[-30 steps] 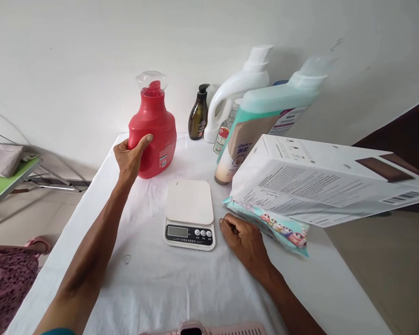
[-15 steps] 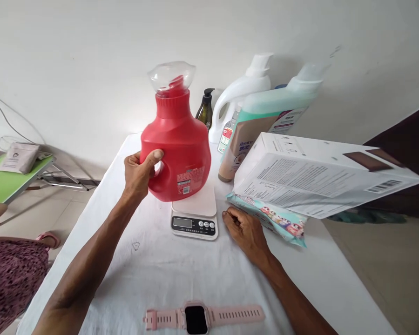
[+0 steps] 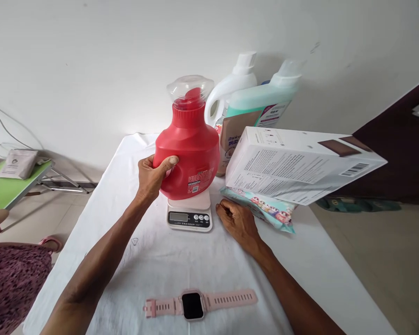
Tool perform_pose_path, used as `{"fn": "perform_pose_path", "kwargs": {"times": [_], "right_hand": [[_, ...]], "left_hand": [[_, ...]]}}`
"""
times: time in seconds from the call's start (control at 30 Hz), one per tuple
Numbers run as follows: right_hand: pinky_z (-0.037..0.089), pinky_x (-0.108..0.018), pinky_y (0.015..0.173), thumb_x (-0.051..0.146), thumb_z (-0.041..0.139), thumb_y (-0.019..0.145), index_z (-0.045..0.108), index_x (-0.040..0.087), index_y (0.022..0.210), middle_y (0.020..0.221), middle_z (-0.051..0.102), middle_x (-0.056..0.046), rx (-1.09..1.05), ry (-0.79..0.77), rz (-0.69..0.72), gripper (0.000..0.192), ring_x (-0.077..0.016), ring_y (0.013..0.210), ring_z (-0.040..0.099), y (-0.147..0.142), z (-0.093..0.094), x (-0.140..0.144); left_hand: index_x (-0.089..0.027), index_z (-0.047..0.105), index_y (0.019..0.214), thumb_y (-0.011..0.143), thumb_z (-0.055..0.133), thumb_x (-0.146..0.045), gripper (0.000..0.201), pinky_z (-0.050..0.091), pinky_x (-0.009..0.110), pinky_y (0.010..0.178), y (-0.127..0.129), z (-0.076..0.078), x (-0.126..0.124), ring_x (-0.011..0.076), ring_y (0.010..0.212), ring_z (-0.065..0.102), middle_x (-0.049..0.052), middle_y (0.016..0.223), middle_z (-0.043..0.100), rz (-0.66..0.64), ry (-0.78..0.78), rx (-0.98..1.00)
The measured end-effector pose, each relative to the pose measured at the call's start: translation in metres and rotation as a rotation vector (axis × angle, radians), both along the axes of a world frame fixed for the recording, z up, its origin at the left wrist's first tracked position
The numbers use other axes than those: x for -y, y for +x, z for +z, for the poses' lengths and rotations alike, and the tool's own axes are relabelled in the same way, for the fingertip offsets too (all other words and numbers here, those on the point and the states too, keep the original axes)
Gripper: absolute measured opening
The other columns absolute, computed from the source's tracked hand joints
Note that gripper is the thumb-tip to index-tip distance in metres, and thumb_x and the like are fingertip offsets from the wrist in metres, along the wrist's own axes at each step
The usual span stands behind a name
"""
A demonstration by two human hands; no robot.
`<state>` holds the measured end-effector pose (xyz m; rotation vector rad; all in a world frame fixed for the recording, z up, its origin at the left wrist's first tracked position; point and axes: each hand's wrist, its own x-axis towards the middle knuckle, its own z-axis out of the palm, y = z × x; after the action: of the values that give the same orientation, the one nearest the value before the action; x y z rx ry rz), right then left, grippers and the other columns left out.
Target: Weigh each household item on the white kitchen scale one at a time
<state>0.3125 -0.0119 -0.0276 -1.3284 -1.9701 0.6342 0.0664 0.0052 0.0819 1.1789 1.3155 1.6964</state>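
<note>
My left hand point(image 3: 154, 177) grips the handle side of a red detergent bottle point(image 3: 190, 153) with a clear cap. The bottle stands upright on the small white kitchen scale point(image 3: 190, 215) in the middle of the white-covered table point(image 3: 209, 265). My right hand point(image 3: 235, 222) rests on the cloth just right of the scale, fingers curled, holding nothing, beside a teal printed packet point(image 3: 265, 210).
A white box point(image 3: 296, 163) lies tilted on the packet at right. Behind stand a white jug point(image 3: 230, 88) and a teal bottle point(image 3: 261, 104). A pink smartwatch point(image 3: 195, 304) lies near the front edge. A green table point(image 3: 10, 181) is at left.
My left hand has carried the red bottle from the far left of the table to the right and set it on the scale. My right hand stayed beside the scale.
</note>
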Motion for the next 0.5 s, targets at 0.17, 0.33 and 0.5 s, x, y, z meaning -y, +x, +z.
{"fn": "perform_pose_path", "kwargs": {"times": [0.17, 0.33, 0.5], "right_hand": [[0.029, -0.03, 0.055, 0.039, 0.046, 0.092, 0.035, 0.025, 0.064, 0.054, 0.042, 0.002, 0.018, 0.011, -0.004, 0.033, -0.0145, 0.053, 0.039, -0.001, -0.003, 0.0], [0.028, -0.03, 0.056, 0.041, 0.045, 0.091, 0.033, 0.025, 0.063, 0.054, 0.041, 0.002, 0.005, -0.003, -0.007, 0.034, -0.0142, 0.053, 0.037, 0.0, -0.003, -0.001], [0.026, -0.031, 0.057, 0.041, 0.045, 0.092, 0.032, 0.026, 0.063, 0.053, 0.039, 0.003, 0.008, 0.004, 0.008, 0.034, -0.0142, 0.053, 0.034, 0.0, -0.002, 0.0]], "left_hand": [[-0.021, 0.045, 0.057, 0.071, 0.08, -0.081, 0.071, 0.033, 0.028, 0.05, -0.009, 0.0, 0.003, 0.0092, 0.051, 0.034, -0.003, 0.054, 0.039, -0.045, 0.04, -0.087], [-0.021, 0.063, 0.073, 0.092, 0.046, -0.089, 0.072, 0.049, 0.029, 0.065, -0.031, -0.019, 0.001, 0.0162, 0.071, 0.057, 0.005, 0.076, 0.061, 0.016, 0.121, -0.091], [-0.02, 0.064, 0.078, 0.093, 0.045, -0.089, 0.073, 0.048, 0.03, 0.058, -0.053, -0.075, 0.003, 0.0151, 0.06, 0.056, 0.004, 0.068, 0.061, 0.175, -0.05, 0.028]]}}
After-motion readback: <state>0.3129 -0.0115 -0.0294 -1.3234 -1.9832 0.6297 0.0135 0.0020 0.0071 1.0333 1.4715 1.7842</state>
